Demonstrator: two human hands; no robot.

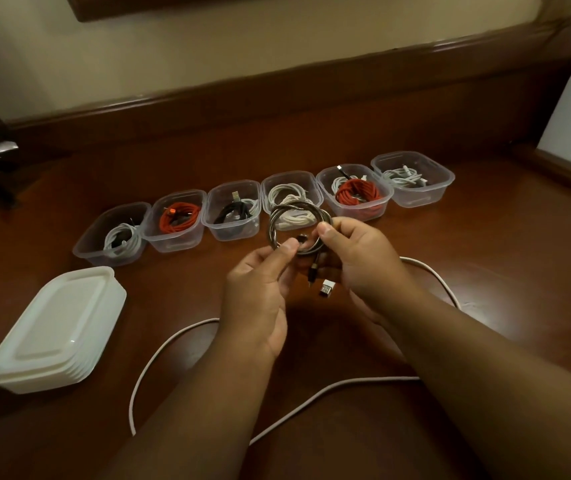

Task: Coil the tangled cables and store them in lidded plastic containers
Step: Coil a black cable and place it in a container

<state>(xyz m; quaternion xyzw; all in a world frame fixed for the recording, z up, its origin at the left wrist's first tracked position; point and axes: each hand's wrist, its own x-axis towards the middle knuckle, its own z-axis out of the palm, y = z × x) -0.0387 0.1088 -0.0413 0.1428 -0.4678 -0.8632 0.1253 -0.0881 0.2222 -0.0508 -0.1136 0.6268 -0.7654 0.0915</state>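
Both hands, left hand (260,271) and right hand (356,251), pinch the coil (296,220). Keep loops tight; drop it in a tub (412,181) at twelve o'clock.

The table (485,254) is seen as dark polished wood with a soft gloss. The containers (232,211) are made of clear, smooth plastic, the stacked lids (59,327) of milky, matt plastic. A metallic, braided sheen is shown by the coiled cable (298,216).
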